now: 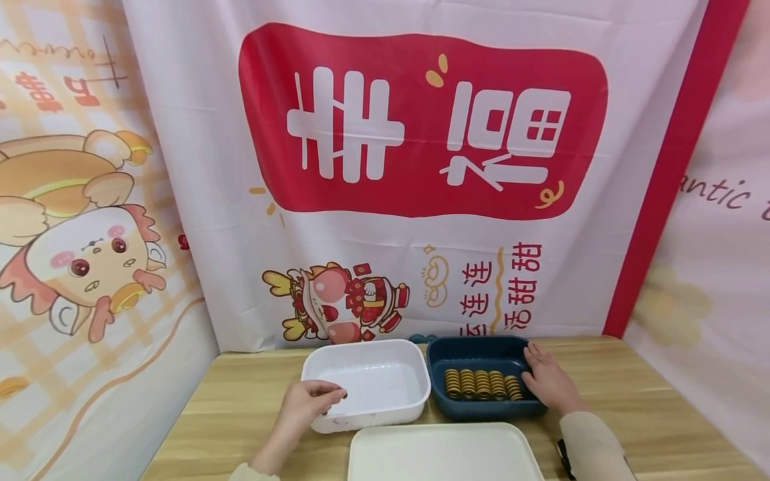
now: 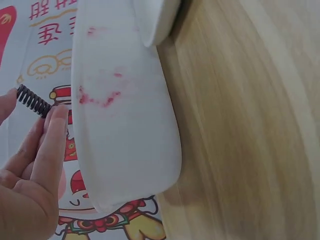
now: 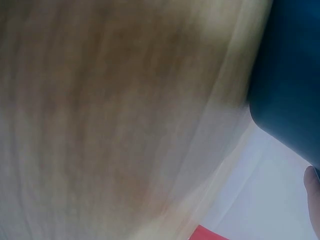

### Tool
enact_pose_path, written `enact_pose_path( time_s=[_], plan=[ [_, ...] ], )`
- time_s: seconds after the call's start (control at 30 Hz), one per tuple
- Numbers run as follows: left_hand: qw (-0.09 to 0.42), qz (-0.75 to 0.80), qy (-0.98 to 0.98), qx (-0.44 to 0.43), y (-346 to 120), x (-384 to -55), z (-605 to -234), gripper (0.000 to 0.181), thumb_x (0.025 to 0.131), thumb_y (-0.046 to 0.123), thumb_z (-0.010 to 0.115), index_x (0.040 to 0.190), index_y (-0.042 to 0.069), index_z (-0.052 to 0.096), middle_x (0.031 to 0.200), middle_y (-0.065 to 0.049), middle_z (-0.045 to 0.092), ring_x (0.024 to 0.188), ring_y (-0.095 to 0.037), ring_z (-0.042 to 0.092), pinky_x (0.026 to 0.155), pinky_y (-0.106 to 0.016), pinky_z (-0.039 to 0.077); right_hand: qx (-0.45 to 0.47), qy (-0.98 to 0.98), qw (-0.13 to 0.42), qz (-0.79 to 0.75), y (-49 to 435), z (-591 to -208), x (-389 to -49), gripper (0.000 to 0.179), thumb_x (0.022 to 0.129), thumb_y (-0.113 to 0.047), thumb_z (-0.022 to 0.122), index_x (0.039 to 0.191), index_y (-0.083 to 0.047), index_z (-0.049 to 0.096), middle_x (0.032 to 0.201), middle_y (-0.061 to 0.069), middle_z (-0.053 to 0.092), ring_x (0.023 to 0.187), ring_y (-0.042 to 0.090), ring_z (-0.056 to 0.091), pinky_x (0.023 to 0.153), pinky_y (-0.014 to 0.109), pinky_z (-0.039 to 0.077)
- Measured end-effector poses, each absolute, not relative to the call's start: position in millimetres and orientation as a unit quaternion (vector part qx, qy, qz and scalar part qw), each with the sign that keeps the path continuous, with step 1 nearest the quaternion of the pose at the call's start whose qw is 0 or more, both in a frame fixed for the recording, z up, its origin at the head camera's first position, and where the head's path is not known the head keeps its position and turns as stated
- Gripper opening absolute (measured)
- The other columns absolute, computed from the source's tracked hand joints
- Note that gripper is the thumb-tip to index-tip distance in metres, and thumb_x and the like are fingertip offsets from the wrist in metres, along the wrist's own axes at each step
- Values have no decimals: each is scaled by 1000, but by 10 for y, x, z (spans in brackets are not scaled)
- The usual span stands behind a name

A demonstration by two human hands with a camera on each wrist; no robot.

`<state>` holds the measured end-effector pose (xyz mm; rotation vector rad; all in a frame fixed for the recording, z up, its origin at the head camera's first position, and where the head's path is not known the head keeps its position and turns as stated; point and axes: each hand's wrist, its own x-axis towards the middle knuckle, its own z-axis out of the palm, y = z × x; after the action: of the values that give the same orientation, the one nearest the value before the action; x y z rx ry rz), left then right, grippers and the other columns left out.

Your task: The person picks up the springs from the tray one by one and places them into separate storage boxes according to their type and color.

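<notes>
My left hand [image 1: 309, 401] is over the left side of a white plastic bin [image 1: 397, 415]. In the left wrist view, a small dark coil spring [image 2: 34, 101] is pinched between its thumb and fingertips; in the head view only a dark bit shows at the fingertips. To the right stands a dark blue bin [image 1: 442, 404] with several ribbed gold-brown pieces [image 1: 482, 385], which look like coil springs, lying side by side in it. My right hand [image 1: 552, 381] rests on its right rim with fingers extended; one fingertip [image 3: 311, 182] shows at the edge of the right wrist view.
A cream tray [image 1: 445, 454] lies in front of the two bins on the wood-grain table [image 1: 240, 381]. Behind the bins hangs a printed cloth [image 1: 421, 234], and patterned cloths hang on both sides. The bins stand close together.
</notes>
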<state>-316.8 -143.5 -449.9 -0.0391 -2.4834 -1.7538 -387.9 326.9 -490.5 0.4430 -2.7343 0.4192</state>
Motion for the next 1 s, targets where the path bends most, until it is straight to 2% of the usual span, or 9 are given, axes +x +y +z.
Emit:
enact_pose_path(
  time_s=[0.13,0.23,0.4,0.7,0.87,1.0],
  plan=[
    [95,-491,-865,-35,-1434,-3237,-4509,13,76,13,79,81,2,74,72,-2,69,58,-12,57,49,-24,47,150,-964,163,145,3271,-4905,-3880,52,88,-10,59,128,21,46,137,37,39,131,49,30,107,62,24],
    [109,-428,-894,-76,-1474,-3313,-4524,10,74,10,80,78,5,73,70,0,67,58,-9,57,49,-22,48,150,-966,159,140,3272,-4907,-3881,51,88,-10,59,128,21,46,137,37,39,132,49,31,107,62,23],
    [98,-304,-938,-137,-1522,-3435,-4513,11,72,11,82,72,9,72,66,5,63,60,-7,53,53,-25,47,151,-965,158,143,3280,-4909,-3880,51,88,-9,58,128,21,45,138,37,39,132,49,30,107,61,23],
    [50,-179,-973,-137,-1498,-3598,-4602,22,67,11,84,64,11,62,58,6,54,54,-11,47,50,-28,43,158,-963,166,143,3296,-4930,-3889,51,88,-8,58,127,22,46,136,38,39,131,50,31,106,62,24],
    [61,-127,-978,-152,-1428,-3636,-4620,26,65,8,84,62,10,58,57,4,52,53,-14,46,50,-31,44,153,-964,162,146,3300,-4929,-3888,51,89,-8,58,128,21,45,137,38,39,131,50,30,107,61,24],
    [77,-80,-981,-158,-1393,-3666,-4647,23,63,3,78,62,8,56,57,-1,52,52,-17,47,50,-35,46,153,-964,161,146,3296,-4918,-3881,50,89,-9,58,128,21,45,138,37,39,131,50,30,107,61,25]
  ],
)
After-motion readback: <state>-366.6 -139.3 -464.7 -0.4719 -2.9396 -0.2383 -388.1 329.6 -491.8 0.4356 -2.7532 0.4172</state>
